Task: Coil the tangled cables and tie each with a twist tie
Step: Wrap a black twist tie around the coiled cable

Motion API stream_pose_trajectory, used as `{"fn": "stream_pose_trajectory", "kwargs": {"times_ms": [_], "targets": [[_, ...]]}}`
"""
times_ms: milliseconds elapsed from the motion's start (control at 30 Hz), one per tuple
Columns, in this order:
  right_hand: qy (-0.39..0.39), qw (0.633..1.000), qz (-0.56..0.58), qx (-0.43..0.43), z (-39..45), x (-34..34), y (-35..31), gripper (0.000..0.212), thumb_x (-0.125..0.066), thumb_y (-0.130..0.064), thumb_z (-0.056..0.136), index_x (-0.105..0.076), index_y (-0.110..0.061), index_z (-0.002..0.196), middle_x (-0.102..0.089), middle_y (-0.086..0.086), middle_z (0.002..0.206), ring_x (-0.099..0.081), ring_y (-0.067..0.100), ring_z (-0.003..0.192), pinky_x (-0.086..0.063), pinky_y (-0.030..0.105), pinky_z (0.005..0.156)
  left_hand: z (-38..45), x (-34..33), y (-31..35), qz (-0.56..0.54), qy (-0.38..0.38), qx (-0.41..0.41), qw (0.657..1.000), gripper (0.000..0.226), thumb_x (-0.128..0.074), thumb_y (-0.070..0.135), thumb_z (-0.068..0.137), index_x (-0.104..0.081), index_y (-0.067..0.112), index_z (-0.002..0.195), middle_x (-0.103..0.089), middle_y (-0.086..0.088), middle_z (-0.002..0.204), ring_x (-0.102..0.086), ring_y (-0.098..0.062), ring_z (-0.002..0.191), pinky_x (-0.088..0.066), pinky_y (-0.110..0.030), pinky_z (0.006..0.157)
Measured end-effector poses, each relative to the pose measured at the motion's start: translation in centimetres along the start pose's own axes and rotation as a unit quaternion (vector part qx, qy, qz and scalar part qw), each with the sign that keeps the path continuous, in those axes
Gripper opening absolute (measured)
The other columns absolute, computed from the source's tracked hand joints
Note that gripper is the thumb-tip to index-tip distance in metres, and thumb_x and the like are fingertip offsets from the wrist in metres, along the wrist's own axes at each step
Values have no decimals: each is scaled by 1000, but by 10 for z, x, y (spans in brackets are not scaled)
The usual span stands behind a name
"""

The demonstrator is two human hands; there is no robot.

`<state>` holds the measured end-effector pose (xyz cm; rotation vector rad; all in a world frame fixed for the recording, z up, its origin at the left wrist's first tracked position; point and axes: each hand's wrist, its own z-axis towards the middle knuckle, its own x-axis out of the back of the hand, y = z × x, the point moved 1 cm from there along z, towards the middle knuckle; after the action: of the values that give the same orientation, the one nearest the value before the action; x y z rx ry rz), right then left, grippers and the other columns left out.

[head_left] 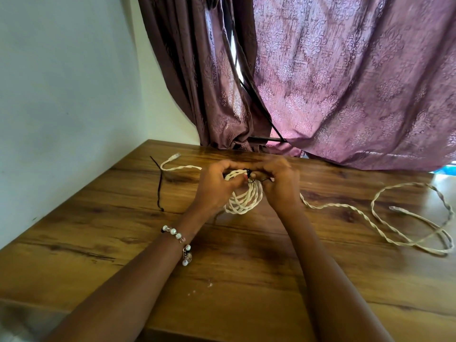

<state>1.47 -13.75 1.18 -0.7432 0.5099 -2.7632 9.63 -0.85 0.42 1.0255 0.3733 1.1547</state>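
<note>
A coil of white twisted cable (243, 199) sits between my hands at the middle of the wooden table (237, 267). My left hand (216, 186) grips the coil's top from the left. My right hand (280, 185) pinches a thin black twist tie (249, 174) wrapped around the top of the coil. One cable end with a clear plug (174, 156) trails off to the left. A long loose stretch of white cable (409, 225) lies in loops on the right, ending in another plug (396, 209). A second black tie (160, 186) lies on the table at the left.
A white wall borders the table on the left. Purple patterned curtains (345, 82) hang behind the table's far edge, brushing it. A beaded bracelet (181, 239) is on my left wrist. Small white crumbs dot the table near me.
</note>
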Motion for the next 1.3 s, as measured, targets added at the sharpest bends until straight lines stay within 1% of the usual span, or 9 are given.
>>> {"fn": "stream_pose_trajectory", "kwargs": {"times_ms": [133, 300, 467, 600, 733, 933, 1033, 1167, 1300], "targets": [[-66, 997, 3, 50, 2, 5, -3, 13, -70, -10, 77, -77, -11, 88, -73, 1, 75, -61, 21, 67, -43, 28, 66, 0, 1, 0, 47, -5, -11, 999, 23, -74, 11, 79, -71, 11, 103, -73, -2, 97, -68, -9, 88, -55, -25, 80], [-82, 992, -61, 75, 4, 4, -1, 14, -70, -13, 76, -77, -12, 89, -69, 2, 72, -56, 21, 72, -32, 20, 67, 1, 0, 0, 105, -12, -24, 994, 25, -75, 15, 79, -71, 9, 103, -73, -2, 96, -67, -12, 88, -56, -34, 80], [-80, 987, -83, 110, 5, 8, -8, 7, -66, -6, 73, -72, -6, 75, -63, 6, 67, -51, 22, 72, -22, 15, 63, 0, -2, 5, 120, -8, -36, 992, 26, -74, 13, 79, -70, 8, 105, -72, -3, 100, -66, -11, 91, -54, -27, 82], [-88, 983, -111, 114, 3, 1, -9, 13, -58, -14, 75, -63, -6, 66, -58, 2, 66, -45, 18, 71, -17, 15, 63, 1, -3, 2, 112, -12, -33, 993, 26, -74, 13, 79, -70, 8, 104, -71, -3, 101, -65, -11, 93, -53, -27, 86], [-90, 996, 10, -18, 3, 2, 0, 5, -70, -10, 82, -71, -8, 87, -59, -4, 78, -52, 13, 74, -31, 7, 60, 3, 2, -5, 63, 3, 2, 998, 21, -72, 13, 80, -72, 13, 101, -73, 1, 94, -68, -9, 87, -56, -34, 82], [-108, 986, 73, -99, 3, 6, -4, 16, -77, 0, 74, -75, -4, 90, -64, -6, 72, -56, -14, 62, -41, 3, 57, 0, 3, -3, 12, -9, -4, 1000, 23, -71, 8, 82, -72, 20, 102, -69, 14, 87, -66, 5, 81, -54, -18, 76], [-83, 981, 101, -143, 2, 5, -5, 18, -73, 6, 74, -76, -6, 87, -66, -8, 73, -58, -10, 60, -43, 5, 58, 2, 2, -9, 22, -7, -1, 1000, 21, -71, 11, 82, -73, 13, 103, -73, 2, 95, -68, -5, 86, -56, -28, 79], [-84, 967, 143, -191, 1, 8, -5, 16, -71, 7, 76, -75, -7, 83, -70, 1, 75, -62, 13, 67, -54, 32, 66, 3, 1, -11, 27, -14, -5, 1000, 22, -71, 13, 82, -73, 12, 104, -73, -1, 98, -68, -9, 89, -57, -33, 81], [-95, 961, 161, -203, 0, 10, -7, 14, -69, 10, 77, -73, -2, 83, -71, 11, 81, -61, 11, 67, -53, 26, 68, 3, 2, -14, 16, -23, -3, 1000, 23, -71, 11, 82, -73, 11, 104, -73, -1, 99, -69, -8, 90, -56, -35, 84]]}}
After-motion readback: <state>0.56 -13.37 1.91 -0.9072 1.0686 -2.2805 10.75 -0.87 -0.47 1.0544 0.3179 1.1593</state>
